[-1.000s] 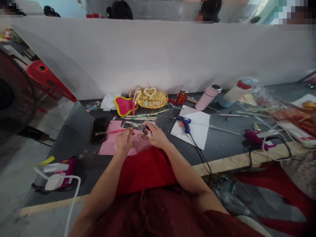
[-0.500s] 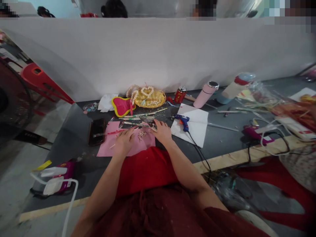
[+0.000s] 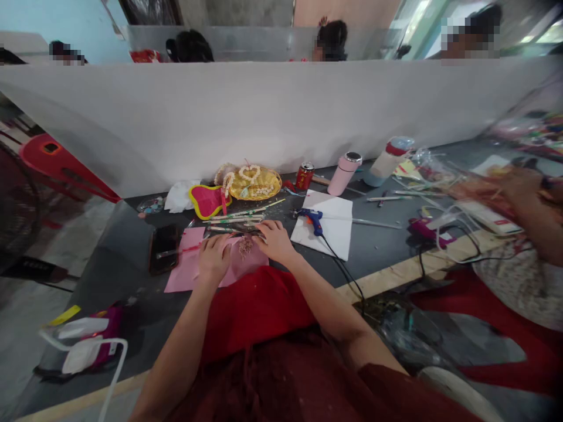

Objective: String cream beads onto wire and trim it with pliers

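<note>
My left hand (image 3: 214, 259) rests palm down on a pink paper sheet (image 3: 182, 272), fingers reaching forward, slightly bent. Opposite it, my right hand (image 3: 276, 241) lies over the sheet's far right part with its fingers stretched out. Between them is a small pile of beige bits (image 3: 245, 247), slightly blurred. Whether my fingertips pinch anything small cannot be made out. Just beyond my hands lie several thin patterned sticks (image 3: 237, 218). A clear brush-like tool with a red part (image 3: 169, 254) lies across the phone (image 3: 163, 249) and the sheet's left side.
Behind are a wicker basket (image 3: 255, 189) with bead strings, a pink-and-yellow tray (image 3: 206, 202), a red can (image 3: 304, 176) and a pink bottle (image 3: 345, 174). A blue glue gun (image 3: 312, 220) lies on white paper (image 3: 338, 243), its cord trailing forward. Another person's arm (image 3: 534, 202) is at right.
The camera view has tilted up and shifted right, so the table appears further left and lower. Another person's arm has come into view at right. My hands stay around the bits, slightly closer together.
</note>
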`<state>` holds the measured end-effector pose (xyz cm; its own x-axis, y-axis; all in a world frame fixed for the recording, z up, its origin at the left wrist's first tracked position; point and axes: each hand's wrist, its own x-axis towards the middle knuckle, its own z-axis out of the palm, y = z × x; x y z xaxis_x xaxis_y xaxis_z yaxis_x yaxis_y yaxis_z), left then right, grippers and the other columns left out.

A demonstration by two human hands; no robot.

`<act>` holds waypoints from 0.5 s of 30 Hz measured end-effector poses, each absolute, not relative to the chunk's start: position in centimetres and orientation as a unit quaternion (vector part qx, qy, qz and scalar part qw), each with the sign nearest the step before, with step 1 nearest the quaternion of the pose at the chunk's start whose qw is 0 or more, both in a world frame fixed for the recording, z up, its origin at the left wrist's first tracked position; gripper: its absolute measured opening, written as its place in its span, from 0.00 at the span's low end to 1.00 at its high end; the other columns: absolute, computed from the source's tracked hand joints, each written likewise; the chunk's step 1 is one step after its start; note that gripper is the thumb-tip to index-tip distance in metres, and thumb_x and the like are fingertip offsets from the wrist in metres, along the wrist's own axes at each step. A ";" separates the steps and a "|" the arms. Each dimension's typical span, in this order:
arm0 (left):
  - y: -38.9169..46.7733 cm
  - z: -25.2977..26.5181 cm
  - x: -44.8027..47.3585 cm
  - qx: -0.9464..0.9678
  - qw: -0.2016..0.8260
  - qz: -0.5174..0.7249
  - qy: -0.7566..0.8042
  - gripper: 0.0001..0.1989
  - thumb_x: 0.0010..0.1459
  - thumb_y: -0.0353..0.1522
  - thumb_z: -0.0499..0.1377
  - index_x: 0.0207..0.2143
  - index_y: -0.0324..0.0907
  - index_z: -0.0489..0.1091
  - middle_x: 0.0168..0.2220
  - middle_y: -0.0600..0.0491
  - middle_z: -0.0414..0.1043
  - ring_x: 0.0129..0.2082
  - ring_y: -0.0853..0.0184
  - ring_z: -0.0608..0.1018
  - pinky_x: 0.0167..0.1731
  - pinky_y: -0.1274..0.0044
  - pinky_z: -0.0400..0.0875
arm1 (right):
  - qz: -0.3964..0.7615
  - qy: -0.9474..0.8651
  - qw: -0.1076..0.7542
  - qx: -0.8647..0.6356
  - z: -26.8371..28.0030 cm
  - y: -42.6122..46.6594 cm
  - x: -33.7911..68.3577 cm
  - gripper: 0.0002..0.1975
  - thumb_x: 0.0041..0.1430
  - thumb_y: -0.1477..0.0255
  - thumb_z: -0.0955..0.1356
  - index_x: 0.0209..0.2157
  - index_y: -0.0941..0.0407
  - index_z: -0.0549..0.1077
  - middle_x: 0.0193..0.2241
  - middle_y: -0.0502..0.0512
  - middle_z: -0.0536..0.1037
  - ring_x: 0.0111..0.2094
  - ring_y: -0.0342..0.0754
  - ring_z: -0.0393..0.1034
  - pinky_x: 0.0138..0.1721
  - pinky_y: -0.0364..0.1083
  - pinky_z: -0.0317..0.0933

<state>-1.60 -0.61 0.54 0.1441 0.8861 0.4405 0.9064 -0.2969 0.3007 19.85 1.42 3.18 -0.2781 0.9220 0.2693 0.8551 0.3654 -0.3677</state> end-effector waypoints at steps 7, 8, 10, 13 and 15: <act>0.0 3.8 2.5 -0.807 0.021 -0.261 -0.528 0.20 0.60 0.33 0.50 0.55 0.39 0.64 0.52 0.44 0.70 0.53 0.56 0.69 0.53 0.63 0.62 | 0.056 -0.730 0.391 -0.558 5.7 6.3 30.5 0.24 0.56 0.66 0.66 0.54 0.58 0.67 0.51 0.62 0.69 0.54 0.56 0.59 0.56 0.56 0.54; 0.4 4.0 3.3 -0.811 0.019 -0.260 -0.523 0.21 0.60 0.33 0.51 0.55 0.40 0.63 0.52 0.44 0.69 0.53 0.56 0.69 0.53 0.63 0.62 | 0.068 -0.684 0.423 -0.590 5.5 7.5 33.0 0.26 0.55 0.66 0.66 0.55 0.59 0.65 0.52 0.64 0.68 0.53 0.56 0.60 0.53 0.56 0.58; 1.5 4.4 4.9 -0.819 0.012 -0.259 -0.512 0.21 0.60 0.33 0.51 0.55 0.40 0.63 0.53 0.44 0.69 0.54 0.56 0.69 0.54 0.63 0.62 | 0.089 -0.574 0.471 -0.664 4.7 9.8 37.7 0.32 0.52 0.65 0.68 0.57 0.62 0.61 0.52 0.68 0.67 0.49 0.56 0.64 0.48 0.55 0.62; 3.3 4.7 7.3 -0.828 -0.001 -0.260 -0.497 0.21 0.60 0.33 0.52 0.56 0.40 0.62 0.53 0.45 0.69 0.54 0.56 0.68 0.55 0.63 0.61 | 0.108 -0.464 0.500 -0.723 3.0 13.0 43.3 0.38 0.46 0.64 0.71 0.57 0.65 0.59 0.52 0.69 0.67 0.51 0.57 0.64 0.51 0.54 0.59; 4.4 4.9 8.8 -0.832 -0.009 -0.261 -0.489 0.22 0.60 0.33 0.52 0.56 0.39 0.61 0.53 0.45 0.68 0.54 0.57 0.68 0.54 0.63 0.62 | 0.121 -0.423 0.514 -0.736 2.0 15.1 45.6 0.43 0.43 0.63 0.72 0.59 0.63 0.56 0.54 0.69 0.65 0.52 0.57 0.63 0.52 0.54 0.58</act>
<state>8.83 4.36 4.94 0.3852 0.8186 0.4260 0.8091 -0.5216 0.2708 45.63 15.06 2.02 0.6120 0.7479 0.2569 0.4987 -0.1130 -0.8594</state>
